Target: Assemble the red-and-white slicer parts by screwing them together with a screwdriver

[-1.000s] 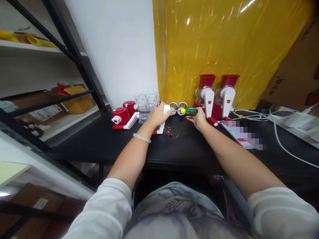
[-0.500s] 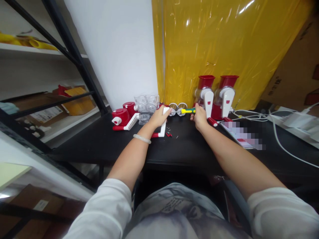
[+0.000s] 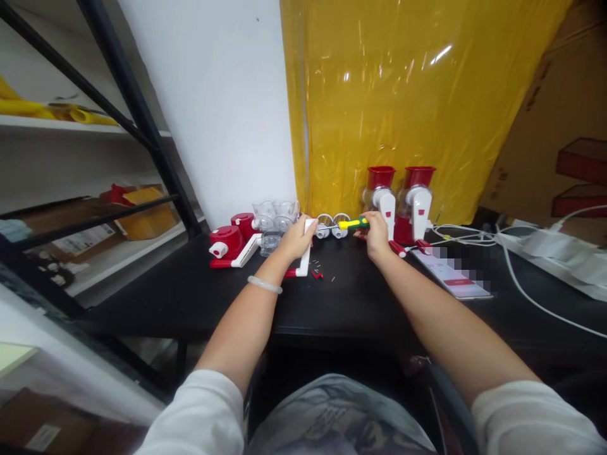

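Sheeting of glossy yellow plastic (image 3: 379, 114) hangs behind your long black tabletop (image 3: 341, 303). Toward the back right of that surface stand two upright red-and-white machines with flared red tops (image 3: 387, 205), side by side, a slim flat device with a lit screen (image 3: 458, 288) lying to the right in front of them. Over on the left sit two rounded red bases with white knobs (image 3: 227, 240), and next to them a cluster of clear plastic cups (image 3: 270, 222). Your left hand (image 3: 294, 240) is closed around the upper end of an angled white plastic crank with a red grip (image 3: 305, 260), which hangs down in front of the cups and bends left at its lower end. Your right hand (image 3: 377, 237) is wrapped around the handle of a green-and-yellow screwdriver (image 3: 349, 224), held level, its metal shaft pointing left at the crank; you cannot tell here whether the tip is seated. Just behind the shaft are two round white-rimmed drums (image 3: 340, 231). Near the crank's lower end lie a small red plastic piece (image 3: 317, 275) and several tiny metal pins (image 3: 332, 279).
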Action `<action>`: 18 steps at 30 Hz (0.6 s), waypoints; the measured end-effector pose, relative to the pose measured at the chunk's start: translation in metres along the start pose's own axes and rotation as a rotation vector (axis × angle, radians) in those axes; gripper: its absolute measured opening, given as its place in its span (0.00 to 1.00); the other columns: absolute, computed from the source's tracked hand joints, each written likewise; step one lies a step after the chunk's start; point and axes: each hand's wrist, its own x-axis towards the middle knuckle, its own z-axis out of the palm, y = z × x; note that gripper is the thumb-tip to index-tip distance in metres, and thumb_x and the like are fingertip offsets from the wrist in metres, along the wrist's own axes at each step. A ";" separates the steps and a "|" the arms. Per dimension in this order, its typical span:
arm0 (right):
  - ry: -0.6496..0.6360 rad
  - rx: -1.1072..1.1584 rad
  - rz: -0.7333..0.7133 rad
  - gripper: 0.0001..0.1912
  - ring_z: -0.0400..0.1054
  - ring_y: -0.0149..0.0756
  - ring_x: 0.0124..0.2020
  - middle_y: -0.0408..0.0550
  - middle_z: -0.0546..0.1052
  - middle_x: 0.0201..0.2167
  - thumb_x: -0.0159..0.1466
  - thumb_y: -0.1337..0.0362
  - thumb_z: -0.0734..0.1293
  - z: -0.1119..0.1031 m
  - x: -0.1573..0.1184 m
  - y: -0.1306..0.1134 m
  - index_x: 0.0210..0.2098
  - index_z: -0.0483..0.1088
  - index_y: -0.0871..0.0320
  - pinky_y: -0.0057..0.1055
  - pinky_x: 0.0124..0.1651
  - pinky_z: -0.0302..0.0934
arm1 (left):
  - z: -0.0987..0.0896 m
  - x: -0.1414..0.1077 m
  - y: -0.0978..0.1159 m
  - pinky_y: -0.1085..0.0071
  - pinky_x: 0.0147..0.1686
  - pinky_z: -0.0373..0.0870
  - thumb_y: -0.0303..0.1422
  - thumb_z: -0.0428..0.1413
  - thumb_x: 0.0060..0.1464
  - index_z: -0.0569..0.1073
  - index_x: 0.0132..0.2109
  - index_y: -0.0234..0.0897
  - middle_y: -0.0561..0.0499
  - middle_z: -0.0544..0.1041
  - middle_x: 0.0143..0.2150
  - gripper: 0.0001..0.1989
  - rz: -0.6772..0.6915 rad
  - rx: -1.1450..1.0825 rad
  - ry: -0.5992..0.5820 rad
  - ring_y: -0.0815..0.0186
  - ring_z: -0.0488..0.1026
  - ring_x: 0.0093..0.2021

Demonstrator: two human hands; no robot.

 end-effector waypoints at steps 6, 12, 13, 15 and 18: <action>-0.053 -0.033 -0.033 0.17 0.60 0.26 0.13 0.33 0.65 0.15 0.56 0.49 0.68 0.000 0.000 0.004 0.30 0.62 0.54 0.23 0.13 0.55 | -0.006 -0.001 0.004 0.62 0.45 0.68 0.50 0.39 0.65 0.67 0.47 0.39 0.47 0.76 0.36 0.22 0.062 0.034 0.079 0.57 0.75 0.41; -0.031 -0.098 -0.090 0.19 0.56 0.25 0.11 0.33 0.61 0.12 0.58 0.47 0.66 0.001 -0.005 -0.004 0.27 0.61 0.54 0.22 0.12 0.51 | -0.011 -0.004 0.005 0.62 0.38 0.69 0.51 0.42 0.63 0.65 0.55 0.39 0.45 0.77 0.38 0.24 0.149 0.133 0.114 0.55 0.76 0.37; -0.021 -0.104 -0.109 0.18 0.56 0.25 0.11 0.33 0.61 0.12 0.59 0.47 0.66 0.001 -0.006 -0.008 0.27 0.61 0.54 0.22 0.12 0.50 | -0.012 -0.004 0.005 0.62 0.38 0.69 0.52 0.43 0.62 0.64 0.56 0.38 0.44 0.77 0.40 0.26 0.185 0.138 0.121 0.55 0.76 0.37; 0.018 -0.130 -0.192 0.18 0.55 0.27 0.11 0.32 0.59 0.11 0.60 0.47 0.65 0.003 -0.009 -0.020 0.26 0.61 0.53 0.24 0.12 0.49 | -0.013 -0.004 0.004 0.62 0.39 0.70 0.54 0.46 0.60 0.64 0.57 0.37 0.42 0.76 0.45 0.29 0.272 0.142 0.171 0.55 0.76 0.40; 0.065 -0.151 -0.386 0.15 0.60 0.28 0.16 0.36 0.63 0.16 0.62 0.50 0.64 0.005 -0.018 -0.041 0.27 0.62 0.53 0.25 0.18 0.55 | -0.013 -0.002 0.002 0.61 0.43 0.71 0.59 0.47 0.56 0.63 0.57 0.35 0.39 0.74 0.50 0.35 0.416 0.131 0.349 0.54 0.76 0.46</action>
